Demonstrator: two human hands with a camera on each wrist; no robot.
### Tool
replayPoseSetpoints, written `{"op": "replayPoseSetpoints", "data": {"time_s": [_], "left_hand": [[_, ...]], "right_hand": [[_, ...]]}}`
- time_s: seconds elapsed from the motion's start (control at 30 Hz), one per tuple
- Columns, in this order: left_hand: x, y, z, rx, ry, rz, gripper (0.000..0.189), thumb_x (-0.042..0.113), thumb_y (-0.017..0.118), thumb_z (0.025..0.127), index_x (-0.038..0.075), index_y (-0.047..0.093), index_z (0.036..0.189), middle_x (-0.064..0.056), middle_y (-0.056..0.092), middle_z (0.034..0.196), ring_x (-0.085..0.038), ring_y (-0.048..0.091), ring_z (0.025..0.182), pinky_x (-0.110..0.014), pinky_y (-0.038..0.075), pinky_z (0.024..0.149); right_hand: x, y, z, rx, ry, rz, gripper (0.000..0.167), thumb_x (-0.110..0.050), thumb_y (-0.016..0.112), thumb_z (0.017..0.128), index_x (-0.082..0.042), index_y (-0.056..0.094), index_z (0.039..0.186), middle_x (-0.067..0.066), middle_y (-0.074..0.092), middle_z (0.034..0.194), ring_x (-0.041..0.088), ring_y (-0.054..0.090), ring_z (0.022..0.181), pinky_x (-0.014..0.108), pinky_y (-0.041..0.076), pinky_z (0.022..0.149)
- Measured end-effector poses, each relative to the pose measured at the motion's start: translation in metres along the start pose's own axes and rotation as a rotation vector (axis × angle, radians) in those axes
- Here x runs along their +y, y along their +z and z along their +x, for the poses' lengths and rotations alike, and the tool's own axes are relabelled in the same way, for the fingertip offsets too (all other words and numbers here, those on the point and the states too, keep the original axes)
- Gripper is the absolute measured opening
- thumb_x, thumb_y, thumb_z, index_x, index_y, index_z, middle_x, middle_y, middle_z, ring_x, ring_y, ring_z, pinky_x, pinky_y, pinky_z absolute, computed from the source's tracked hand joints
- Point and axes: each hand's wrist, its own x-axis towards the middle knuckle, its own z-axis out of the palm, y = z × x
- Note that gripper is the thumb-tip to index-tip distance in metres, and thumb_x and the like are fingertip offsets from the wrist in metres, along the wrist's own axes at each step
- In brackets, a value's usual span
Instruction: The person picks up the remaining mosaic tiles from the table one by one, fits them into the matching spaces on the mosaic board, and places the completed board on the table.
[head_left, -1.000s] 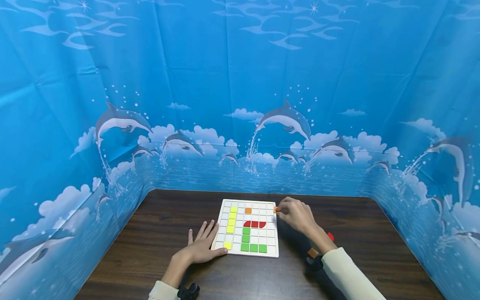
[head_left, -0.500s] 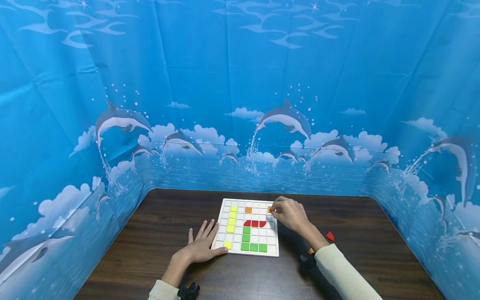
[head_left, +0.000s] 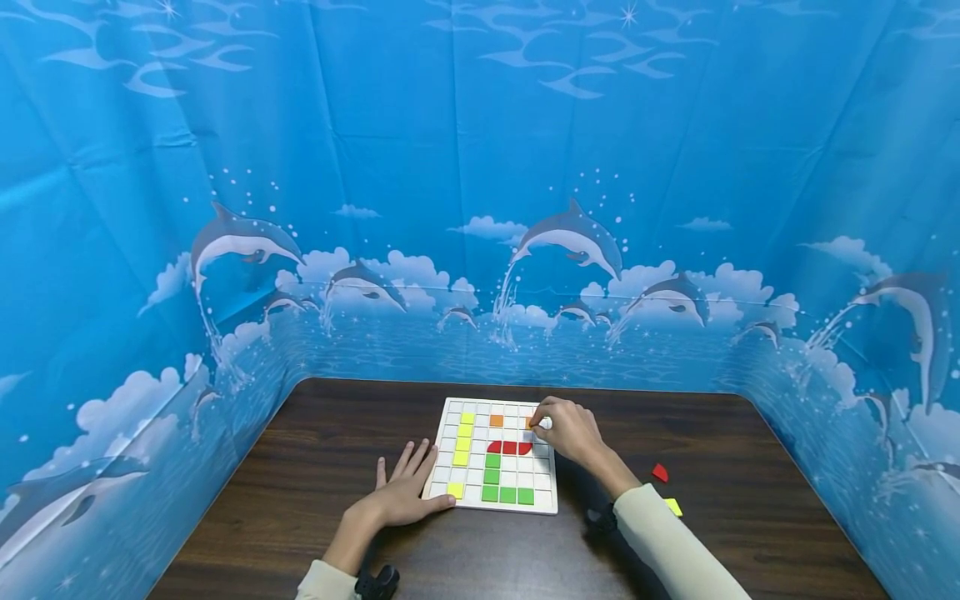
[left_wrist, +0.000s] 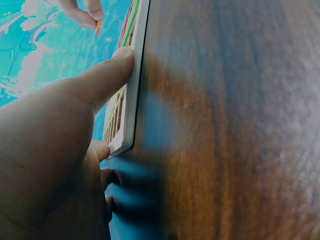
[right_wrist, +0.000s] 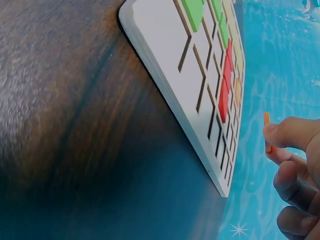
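Observation:
A white grid board lies on the dark wooden table. My left hand rests at its left edge, fingers spread, with the thumb on the near rim. Over the board's far right part, my right hand pinches an orange square tile between thumb and finger, held above the surface. Set into the grid are yellow tiles in a column, green tiles in an L shape, a row of red tiles with rounded ends, and one orange tile.
To the right on the table lie a red quarter-round piece and a yellow piece, the latter partly behind the right sleeve. A blue dolphin-print curtain surrounds the table's far side and both sides.
My right hand has moved left, carrying the orange tile from the board's right edge in over the grid. The yellow piece has come into view by the sleeve. My left hand stays put.

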Motion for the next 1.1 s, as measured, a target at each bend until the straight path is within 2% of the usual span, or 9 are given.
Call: {"op": "replayPoseSetpoints", "data": {"time_s": [0.17,0.37,0.53,0.6,0.7,0.83,0.93,1.03,1.1], "left_hand": [[-0.007,0.005,0.003,0.02,0.019,-0.026,0.112,0.083,0.056,0.092,0.016,0.017,0.173,-0.014,0.008,0.181,-0.043,-0.001,0.167,-0.081,-0.016,0.119],[-0.009,0.006,0.005,0.022,0.011,0.005,0.109,0.078,0.06,0.093,0.015,0.019,0.173,-0.013,0.01,0.181,-0.042,0.0,0.167,-0.082,-0.014,0.119],[0.002,-0.002,0.0,-0.005,-0.035,0.006,0.107,0.073,0.062,0.095,0.012,0.021,0.172,-0.013,0.012,0.181,-0.041,0.004,0.167,-0.078,-0.011,0.123],[-0.001,0.001,0.002,-0.002,-0.042,0.02,0.107,0.075,0.061,0.095,0.014,0.021,0.172,-0.011,0.011,0.181,-0.039,0.003,0.168,-0.077,-0.011,0.124],[0.0,0.001,0.002,0.003,-0.046,0.033,0.107,0.075,0.06,0.095,0.014,0.02,0.173,-0.01,0.011,0.181,-0.039,0.004,0.168,-0.078,-0.009,0.124],[0.003,-0.002,-0.002,0.005,-0.019,0.021,0.107,0.075,0.059,0.096,0.013,0.018,0.173,-0.013,0.01,0.181,-0.041,0.001,0.167,-0.081,-0.01,0.122],[0.003,-0.003,-0.003,0.007,-0.011,-0.002,0.109,0.077,0.059,0.095,0.012,0.019,0.172,-0.015,0.01,0.181,-0.042,0.001,0.167,-0.081,-0.013,0.121],[0.007,-0.005,-0.005,-0.006,-0.033,-0.004,0.109,0.075,0.063,0.094,0.011,0.021,0.172,-0.015,0.012,0.18,-0.042,0.003,0.167,-0.08,-0.013,0.122],[0.002,-0.002,-0.002,-0.001,-0.023,0.011,0.109,0.075,0.063,0.094,0.012,0.02,0.172,-0.014,0.01,0.181,-0.042,0.001,0.167,-0.081,-0.014,0.12]], "right_hand": [[0.0,0.008,0.001,-0.014,-0.001,0.0,0.005,-0.018,0.087,0.089,-0.023,0.086,0.091,-0.002,0.078,0.115,0.015,0.071,0.081,0.025,0.044,0.053],[-0.001,0.016,0.003,-0.037,0.027,-0.003,0.005,-0.019,0.087,0.09,-0.023,0.086,0.093,-0.001,0.078,0.117,0.016,0.071,0.08,0.028,0.048,0.056],[-0.001,0.023,0.003,-0.054,0.034,-0.028,0.006,-0.019,0.086,0.092,-0.025,0.086,0.091,-0.001,0.079,0.116,0.013,0.065,0.074,0.027,0.042,0.052],[-0.001,0.025,0.002,-0.057,0.031,-0.022,0.007,-0.019,0.085,0.093,-0.025,0.086,0.091,-0.002,0.079,0.113,0.011,0.063,0.072,0.026,0.039,0.05],[0.001,0.025,0.001,-0.07,0.023,0.0,0.009,-0.017,0.082,0.095,-0.024,0.086,0.093,-0.002,0.079,0.115,0.014,0.068,0.078,0.025,0.039,0.051],[0.002,0.022,0.0,-0.109,0.005,0.026,0.013,-0.014,0.078,0.098,-0.023,0.087,0.098,-0.001,0.076,0.119,0.019,0.073,0.092,0.028,0.048,0.059],[0.001,0.02,-0.001,-0.137,-0.007,0.03,0.015,-0.013,0.076,0.099,-0.022,0.087,0.103,-0.001,0.074,0.12,0.02,0.072,0.095,0.032,0.052,0.066],[0.001,0.02,-0.002,-0.15,-0.017,0.022,0.016,-0.012,0.075,0.1,-0.021,0.087,0.107,0.0,0.074,0.121,0.023,0.072,0.099,0.034,0.053,0.068],[0.002,0.02,-0.003,-0.15,-0.022,0.016,0.017,-0.012,0.075,0.1,-0.02,0.087,0.108,0.001,0.074,0.121,0.024,0.073,0.102,0.035,0.054,0.069]]}}
